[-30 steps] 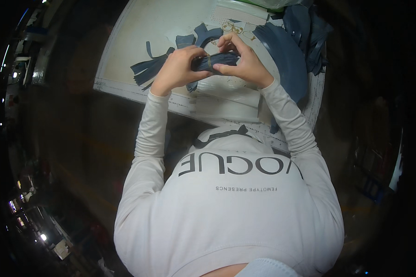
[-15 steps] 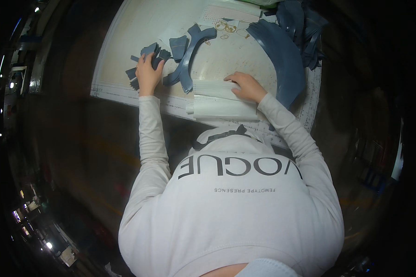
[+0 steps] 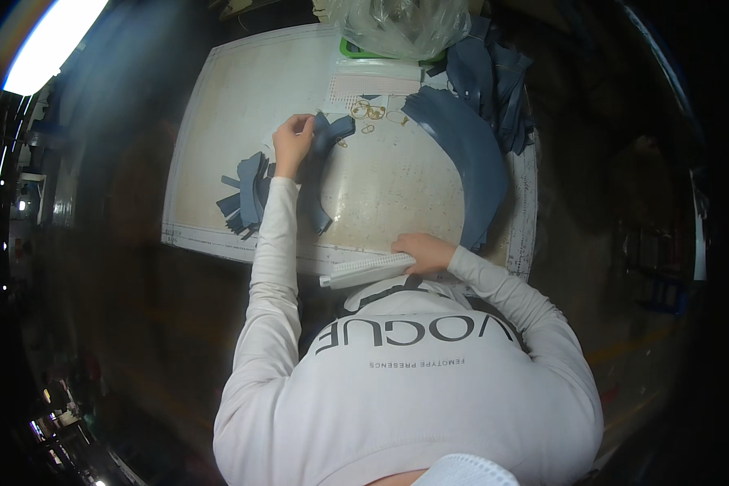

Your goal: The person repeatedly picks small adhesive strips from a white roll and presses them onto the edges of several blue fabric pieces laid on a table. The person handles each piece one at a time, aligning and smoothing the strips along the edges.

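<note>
My left hand [image 3: 294,143] is over the table beside the upper end of a curved stack of blue cut pieces [image 3: 311,190]. Its fingers are curled together, and anything between them is hidden. My right hand [image 3: 426,252], down at the table's near edge, grips the right end of a flat white folded bundle [image 3: 368,270] with a dotted edge. That bundle is tilted and lies close to my body. Left of the curved stack, smaller blue pieces [image 3: 252,194] are fanned out in a loose pile.
A large crescent-shaped stack of blue pieces [image 3: 470,154] is on the right. Beyond it hang more blue pieces [image 3: 490,77]. At the back are yellowish rings [image 3: 370,110], pinkish dotted sheets [image 3: 377,86] and a clear plastic bag [image 3: 401,28] over a green tray [image 3: 350,49].
My left hand has left the fanned pile and moved right to the curved stack. My right hand has drawn the white bundle off the tabletop toward me. The view has shifted too.
</note>
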Demonstrator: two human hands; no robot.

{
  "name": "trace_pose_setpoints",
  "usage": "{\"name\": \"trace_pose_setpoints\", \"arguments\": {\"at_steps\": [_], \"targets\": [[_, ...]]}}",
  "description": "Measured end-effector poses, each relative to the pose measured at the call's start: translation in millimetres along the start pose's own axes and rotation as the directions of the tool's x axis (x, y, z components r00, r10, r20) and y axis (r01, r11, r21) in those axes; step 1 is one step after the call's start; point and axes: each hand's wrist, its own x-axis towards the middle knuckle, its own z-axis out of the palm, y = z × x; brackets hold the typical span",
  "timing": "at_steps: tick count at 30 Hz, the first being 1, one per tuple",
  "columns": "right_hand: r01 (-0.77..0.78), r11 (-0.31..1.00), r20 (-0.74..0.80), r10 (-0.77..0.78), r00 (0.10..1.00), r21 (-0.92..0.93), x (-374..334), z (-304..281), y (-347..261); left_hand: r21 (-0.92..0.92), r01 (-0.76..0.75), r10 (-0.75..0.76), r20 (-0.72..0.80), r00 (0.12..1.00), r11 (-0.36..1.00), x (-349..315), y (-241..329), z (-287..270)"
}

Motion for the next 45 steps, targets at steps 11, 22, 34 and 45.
{"name": "trace_pose_setpoints", "arguments": {"at_steps": [11,22,34,45], "targets": [[-0.086,0.897,-0.479,0.311,0.821,0.434,-29,-89,1,0.491,-0.487,0.398,0.282,0.873,0.722,140,-3,111],[0.238,0.620,-0.626,0.539,0.564,0.748,-19,-181,60,0.475,-0.581,0.510,0.285,0.812,0.661,133,28,94],[-0.287,0.955,-0.522,0.280,0.806,0.069,85,-225,102,0.013,-0.082,0.081,0.011,0.997,0.997,-6,9,-107],[-0.037,0.926,-0.542,-0.187,0.819,-0.375,165,-208,40,-0.188,0.264,-0.117,0.561,0.820,0.946,-158,38,-90]]}}
